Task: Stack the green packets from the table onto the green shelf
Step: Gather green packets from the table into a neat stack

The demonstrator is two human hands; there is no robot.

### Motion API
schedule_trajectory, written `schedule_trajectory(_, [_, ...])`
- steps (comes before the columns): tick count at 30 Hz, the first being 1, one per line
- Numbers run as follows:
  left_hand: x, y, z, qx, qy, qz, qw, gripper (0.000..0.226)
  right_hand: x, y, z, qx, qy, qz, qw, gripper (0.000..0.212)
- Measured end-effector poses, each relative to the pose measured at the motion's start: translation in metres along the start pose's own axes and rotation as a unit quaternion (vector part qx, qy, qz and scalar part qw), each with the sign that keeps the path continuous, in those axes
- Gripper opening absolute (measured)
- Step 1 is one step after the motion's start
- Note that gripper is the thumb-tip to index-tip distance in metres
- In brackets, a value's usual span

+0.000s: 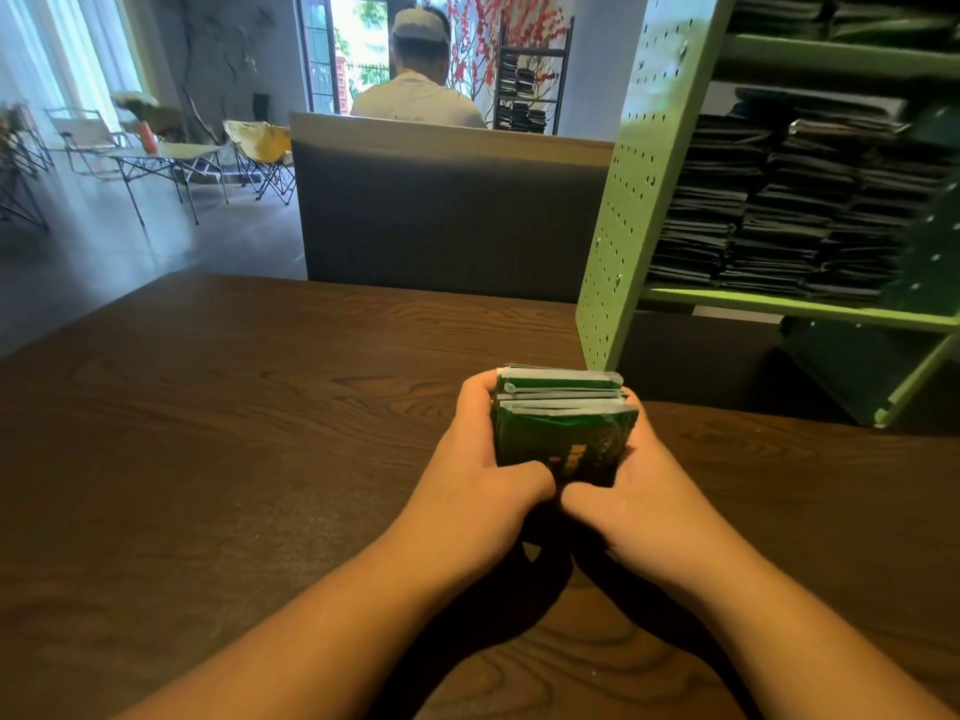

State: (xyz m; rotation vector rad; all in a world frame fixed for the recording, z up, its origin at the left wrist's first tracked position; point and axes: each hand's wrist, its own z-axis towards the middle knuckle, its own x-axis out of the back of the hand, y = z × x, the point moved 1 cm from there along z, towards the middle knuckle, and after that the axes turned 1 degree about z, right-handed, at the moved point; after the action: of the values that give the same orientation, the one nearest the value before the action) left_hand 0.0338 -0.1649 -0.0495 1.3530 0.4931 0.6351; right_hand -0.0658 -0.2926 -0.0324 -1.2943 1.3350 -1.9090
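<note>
Low in the centre of the frame, the left hand [483, 459] and right hand [631, 472] are clamping a bundle of green packets [563, 433] over the table [234, 407], fingers curled round its sides. Squaring the edges first should be helping it sit flat on the green shelf [779, 304] at upper right.

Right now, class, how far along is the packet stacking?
Done: the green shelf already holds tall piles. In hand: the left hand and right hand grip a bundle of green packets above the table. Left: placing it on the shelf.
</note>
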Motion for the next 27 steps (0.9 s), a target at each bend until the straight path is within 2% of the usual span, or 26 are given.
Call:
schedule_trajectory(4, [-0.003,0.0,0.0,-0.005,-0.016,-0.015,1.0,0.075,-0.001,0.001,0.0,0.02,0.02,-0.005,1.0,0.076])
schedule_trajectory(6, [-0.003,0.0,0.0,-0.009,-0.017,-0.015,1.0,0.072,-0.001,0.0,-0.001,0.027,0.022,0.002,0.999,0.078])
schedule_trajectory(10, [0.001,-0.002,0.004,-0.018,0.009,0.009,1.0,0.075,0.001,-0.001,0.001,0.041,0.022,0.002,0.999,0.077])
schedule_trajectory(15, [0.005,-0.001,0.004,-0.013,0.039,0.023,0.999,0.074,0.001,-0.001,0.005,0.035,0.06,0.007,0.998,0.06])
schedule_trajectory(19, [-0.003,0.007,-0.009,-0.033,0.025,0.046,0.998,0.064,-0.006,-0.011,-0.003,0.021,0.082,0.062,0.994,0.054])
schedule_trajectory(24, [-0.016,0.049,-0.029,-0.1,0.008,0.107,0.989,0.05,-0.003,-0.047,-0.019,0.008,0.106,0.207,0.972,0.052])
schedule_trajectory(27, [-0.023,0.071,-0.039,-0.112,-0.004,0.106,0.988,0.045,0.009,-0.068,-0.037,0.029,0.104,0.187,0.976,0.049])
